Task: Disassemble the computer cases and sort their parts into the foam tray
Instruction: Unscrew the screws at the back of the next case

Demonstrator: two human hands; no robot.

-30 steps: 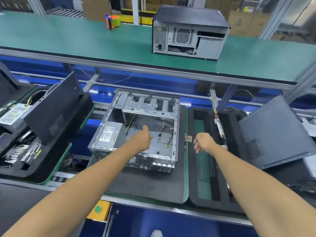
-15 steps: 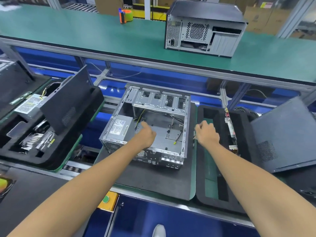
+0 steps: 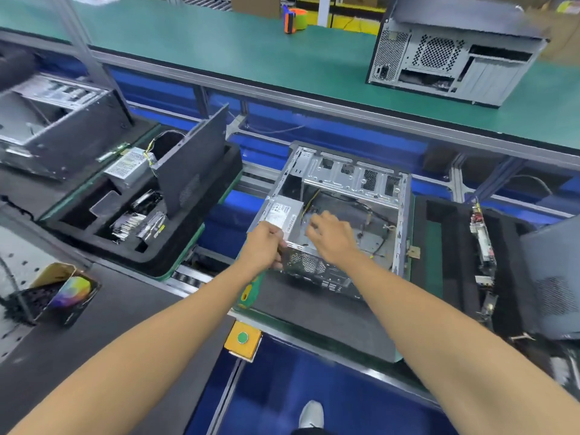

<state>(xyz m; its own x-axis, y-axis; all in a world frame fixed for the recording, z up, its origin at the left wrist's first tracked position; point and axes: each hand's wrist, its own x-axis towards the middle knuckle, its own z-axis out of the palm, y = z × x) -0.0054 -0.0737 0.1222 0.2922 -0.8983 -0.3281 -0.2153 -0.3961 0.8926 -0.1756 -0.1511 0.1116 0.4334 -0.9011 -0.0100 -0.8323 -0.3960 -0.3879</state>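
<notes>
On the left, a black foam tray point(image 3: 188, 262) with deep cut compartments holds a silver supply unit point(image 3: 128, 166), shiny metal strips and a dark flat side panel point(image 3: 191, 171) that leans upright in it.

In the middle, the open computer case point(image 3: 351, 183) of bare stamped steel stands on a dark mat. The left hand point(image 3: 265, 244) grips its near-left corner, the fingers curled round the thin perforated edge. The right hand point(image 3: 332, 237) reaches into the case just beside the power supply point(image 3: 284, 215), a grey box in the near-left corner; its fingers are apart and half bent, and I cannot tell if they touch it.

I judge the step is to lift out this supply. It is better to hold the case firm, free the yellow wires first, and mind the sharp sheet edges.

On the right lies a second foam tray point(image 3: 452, 246) with a narrow circuit board point(image 3: 481, 240).
</notes>
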